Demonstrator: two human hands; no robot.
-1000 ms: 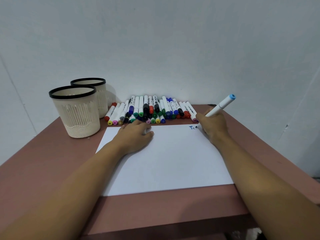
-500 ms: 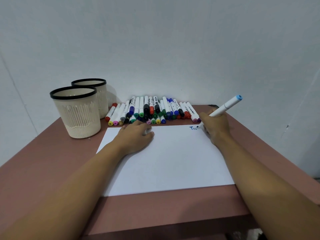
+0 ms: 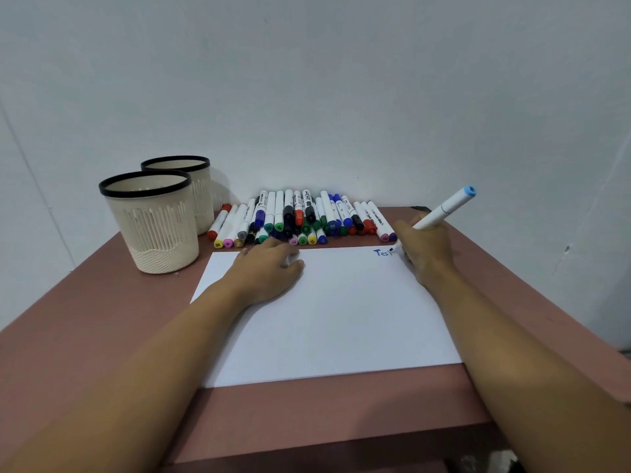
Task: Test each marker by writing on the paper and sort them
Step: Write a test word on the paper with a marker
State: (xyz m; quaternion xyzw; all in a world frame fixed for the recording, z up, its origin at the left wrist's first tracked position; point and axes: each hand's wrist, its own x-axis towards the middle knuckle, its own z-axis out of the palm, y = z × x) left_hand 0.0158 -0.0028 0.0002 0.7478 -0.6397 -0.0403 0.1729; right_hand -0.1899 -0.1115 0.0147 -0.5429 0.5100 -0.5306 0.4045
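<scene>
A white sheet of paper (image 3: 341, 312) lies on the brown table. My right hand (image 3: 425, 249) grips a white marker (image 3: 442, 209) with a light-blue end, and the marker's tip touches the paper's far right corner. Blue letters "Tes" (image 3: 381, 252) stand just left of the tip. My left hand (image 3: 269, 271) rests palm down on the paper's far left part, fingers curled round a small white piece (image 3: 291, 259), apparently a cap. A heap of several markers (image 3: 300, 220) with coloured caps lies along the wall behind the paper.
Two cream cups with black rims, the nearer cup (image 3: 150, 220) and the farther cup (image 3: 191, 186), stand at the table's far left. The table (image 3: 85, 319) ends against a white wall at the back. Its front edge runs below my forearms.
The blue writing has grown from "Te" to "Tes" plus a new stroke. My right hand and the marker have shifted slightly right. The left hand has stayed put.
</scene>
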